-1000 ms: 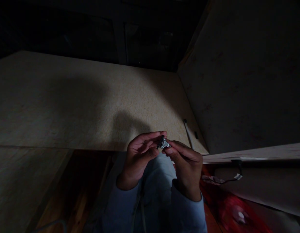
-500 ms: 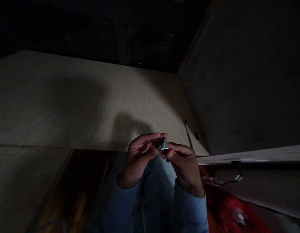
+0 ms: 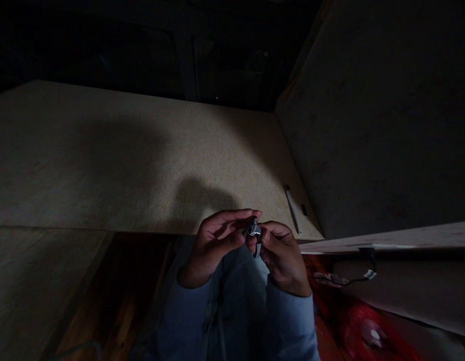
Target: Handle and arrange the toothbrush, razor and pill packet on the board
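Note:
Close together above my lap and the near table edge, both hands hold one small silver-and-black metal object [image 3: 254,229]. It has a dark flat bar on its left side, a shiny bracket-like middle and a narrow part pointing down. Its exact kind is not clear in the dim light. My left hand [image 3: 217,240] pinches the dark bar between thumb and fingers. Opposite it, my right hand [image 3: 285,253] grips the silver part with thumb and forefinger, the narrow end hanging by the fingertips. Fingers cover some of the object.
On the pale table [image 3: 224,145] a white pen-like stick [image 3: 293,210] with a dark tip lies at the right, beside a small black piece [image 3: 304,209]. A panel [image 3: 375,125] rises along the right. Below it are a cable [image 3: 354,282] and a red bag [image 3: 367,326].
My right hand has shifted slightly left and turned the silver part, so its narrow end now points down. My left hand has stayed nearly still on the dark bar.

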### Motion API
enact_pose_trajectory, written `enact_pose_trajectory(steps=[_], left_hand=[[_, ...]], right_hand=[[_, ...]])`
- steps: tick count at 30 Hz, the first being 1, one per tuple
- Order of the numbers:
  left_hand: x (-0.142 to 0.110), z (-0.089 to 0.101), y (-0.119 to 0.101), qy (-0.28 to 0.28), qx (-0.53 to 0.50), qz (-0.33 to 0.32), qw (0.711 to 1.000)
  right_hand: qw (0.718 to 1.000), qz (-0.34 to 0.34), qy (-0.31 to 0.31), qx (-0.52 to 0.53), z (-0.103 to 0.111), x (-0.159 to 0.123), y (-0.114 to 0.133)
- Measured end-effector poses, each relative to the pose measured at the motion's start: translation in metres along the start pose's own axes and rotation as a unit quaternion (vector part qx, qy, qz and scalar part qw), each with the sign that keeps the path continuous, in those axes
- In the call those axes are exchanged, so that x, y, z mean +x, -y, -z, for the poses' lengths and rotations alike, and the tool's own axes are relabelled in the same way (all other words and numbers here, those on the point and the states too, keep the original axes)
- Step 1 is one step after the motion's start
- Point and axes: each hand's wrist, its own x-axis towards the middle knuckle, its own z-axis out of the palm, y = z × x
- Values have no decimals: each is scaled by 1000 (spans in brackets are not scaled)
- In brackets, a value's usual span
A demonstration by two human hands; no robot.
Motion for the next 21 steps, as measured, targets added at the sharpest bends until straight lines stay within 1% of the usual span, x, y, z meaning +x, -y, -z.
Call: enact_pose_trajectory(steps=[4,7,11,16,19,21], left_hand=[[-1,-1,-1,8,8,-6,1000],[-2,-1,-1,-3,13,-14,1000],[-3,-1,-1,-7,22,-14,1000],[-2,-1,0,-12,7,-19,1000],[-1,-1,1,-4,-8,-10,1000],[0,-2,1,3,-17,-2,1000]], right_hand=[[1000,-8,-4,9,0,1,0],[1000,-10,-7,7,-1,1,1],[1000,2,-11,-3,-3,1,2],[999,23,-11,-29,-3,1,1],[997,41,2,-58,-1,0,1],[997,47,0,-64,-1,-2,2]])
